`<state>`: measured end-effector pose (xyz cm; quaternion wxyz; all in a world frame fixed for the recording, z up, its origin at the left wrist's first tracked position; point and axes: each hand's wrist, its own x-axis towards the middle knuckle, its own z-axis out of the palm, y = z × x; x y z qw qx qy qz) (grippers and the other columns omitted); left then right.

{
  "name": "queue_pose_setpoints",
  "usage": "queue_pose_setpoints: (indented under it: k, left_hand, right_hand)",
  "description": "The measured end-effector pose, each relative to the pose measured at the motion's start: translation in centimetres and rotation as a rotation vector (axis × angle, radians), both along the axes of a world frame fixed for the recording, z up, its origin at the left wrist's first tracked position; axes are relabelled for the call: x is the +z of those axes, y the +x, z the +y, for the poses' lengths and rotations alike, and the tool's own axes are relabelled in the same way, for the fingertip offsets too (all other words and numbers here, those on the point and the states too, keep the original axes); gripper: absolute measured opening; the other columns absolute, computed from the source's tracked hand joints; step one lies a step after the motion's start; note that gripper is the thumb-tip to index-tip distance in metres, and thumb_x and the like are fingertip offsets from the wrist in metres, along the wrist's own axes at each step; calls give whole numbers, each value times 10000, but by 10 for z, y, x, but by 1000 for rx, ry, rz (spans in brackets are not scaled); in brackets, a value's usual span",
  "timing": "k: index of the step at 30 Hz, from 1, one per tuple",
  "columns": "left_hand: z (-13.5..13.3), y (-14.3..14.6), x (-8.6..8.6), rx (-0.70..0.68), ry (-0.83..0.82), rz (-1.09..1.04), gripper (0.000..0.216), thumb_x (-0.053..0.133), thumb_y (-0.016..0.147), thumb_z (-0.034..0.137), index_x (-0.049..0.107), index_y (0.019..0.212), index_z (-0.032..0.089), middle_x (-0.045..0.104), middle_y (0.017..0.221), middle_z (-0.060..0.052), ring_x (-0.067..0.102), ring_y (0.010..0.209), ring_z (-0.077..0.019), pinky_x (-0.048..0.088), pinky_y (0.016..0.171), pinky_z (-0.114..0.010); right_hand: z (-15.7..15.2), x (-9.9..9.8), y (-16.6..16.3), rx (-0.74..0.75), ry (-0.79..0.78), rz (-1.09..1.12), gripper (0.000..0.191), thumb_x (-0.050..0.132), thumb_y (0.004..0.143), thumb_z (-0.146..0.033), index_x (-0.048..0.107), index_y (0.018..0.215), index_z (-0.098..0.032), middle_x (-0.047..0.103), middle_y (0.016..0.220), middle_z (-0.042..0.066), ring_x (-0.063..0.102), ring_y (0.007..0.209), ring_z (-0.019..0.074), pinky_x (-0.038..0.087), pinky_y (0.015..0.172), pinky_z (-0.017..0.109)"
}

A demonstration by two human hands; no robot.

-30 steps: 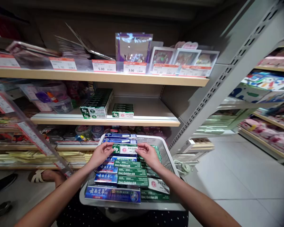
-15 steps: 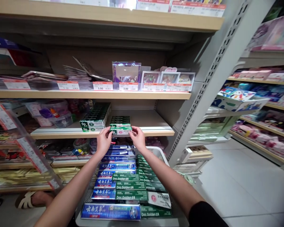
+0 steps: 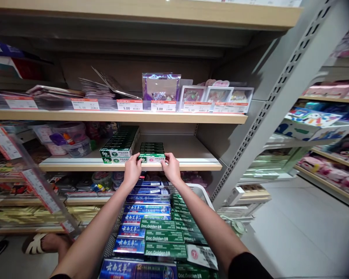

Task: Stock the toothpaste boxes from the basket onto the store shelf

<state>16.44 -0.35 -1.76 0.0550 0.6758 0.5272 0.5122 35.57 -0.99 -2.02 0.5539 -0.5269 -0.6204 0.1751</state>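
Both my hands hold one green-and-white toothpaste box point(image 3: 151, 158) by its ends at the front edge of the middle wooden shelf point(image 3: 192, 166). My left hand point(image 3: 132, 170) grips the left end and my right hand point(image 3: 171, 168) grips the right end, fingers curled. The box sits on a short stack of like boxes point(image 3: 152, 148). A taller stack of green boxes point(image 3: 119, 144) stands just to the left. Below my arms, a white basket point(image 3: 202, 191) is filled with blue boxes point(image 3: 145, 209) and green Doc.Golden boxes point(image 3: 165, 235).
The shelf above carries price tags point(image 3: 129, 105) and packaged goods point(image 3: 161, 87). Plastic tubs point(image 3: 66, 137) stand at the left of the middle shelf. A grey upright point(image 3: 267, 108) bounds the shelf on the right. A sandalled foot point(image 3: 43, 243) rests on the floor at lower left.
My hands lifted the green-and-white box out of the basket and carried it up onto the short stack on the middle shelf. The view tilted upward.
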Motion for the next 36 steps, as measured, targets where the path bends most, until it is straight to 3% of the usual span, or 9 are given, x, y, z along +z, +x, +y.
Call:
queue_pose_setpoints:
  k: [5,11,18,22,27,29,33,36]
  left_hand:
    - [11,4,1,19,-18,21,354,503,882,175,593,1215,95,677,1133,-174,668,992,-271,509,933,-425]
    - [19,7,1,50,-4,56,297,480,879,174,631,1130,127,693,1083,-148,664,988,-271,507,920,-410]
    - [19,8,-1,44,-15,59,337,472,884,212,614,1170,101,673,1081,-171,660,959,-281,509,906,-426]
    - [10,8,3,15,6,92,446,498,878,241,531,1299,96,625,1192,-190,602,1111,-308,467,984,-460]
    - [-37,-1,9,-135,52,149,480,486,907,251,471,1380,174,457,1454,-125,414,1353,-260,332,1133,-421]
    - [-66,-9,7,-237,46,180,428,478,920,260,520,1342,208,495,1428,-94,449,1326,-240,350,1123,-401]
    - [-122,-29,-10,-508,-133,279,278,496,920,294,674,1132,268,651,1219,-49,582,1165,-216,447,1033,-372]
    - [-151,-44,-26,-662,-306,345,289,528,901,320,674,1149,294,659,1201,-52,578,1169,-230,459,1017,-392]
  right_hand:
    - [9,3,0,-44,10,-101,272,570,819,-160,557,1091,-166,659,1050,121,669,919,236,544,862,395]
    - [17,-1,0,-58,23,-91,263,568,819,-150,549,1081,-171,655,1043,109,666,925,223,541,858,362]
    - [17,-1,-1,-50,14,-64,267,568,825,-162,554,1091,-175,658,1056,108,667,937,220,538,870,371]
    - [10,4,3,9,20,2,306,581,814,-179,560,1120,-184,657,1115,93,647,1010,202,522,930,360]
    - [-39,7,24,62,101,38,314,567,860,-256,577,1169,-200,633,1198,80,619,1078,189,495,985,345]
    - [-72,4,35,130,77,-18,268,563,871,-258,612,1129,-206,653,1154,67,628,1052,190,499,968,346]
    - [-134,-5,54,387,-130,-163,202,582,873,-265,672,1050,-230,693,1057,38,644,997,202,519,909,379]
    - [-165,-13,63,572,-284,-209,228,621,853,-265,685,1071,-262,695,1077,29,645,1003,209,522,908,401]
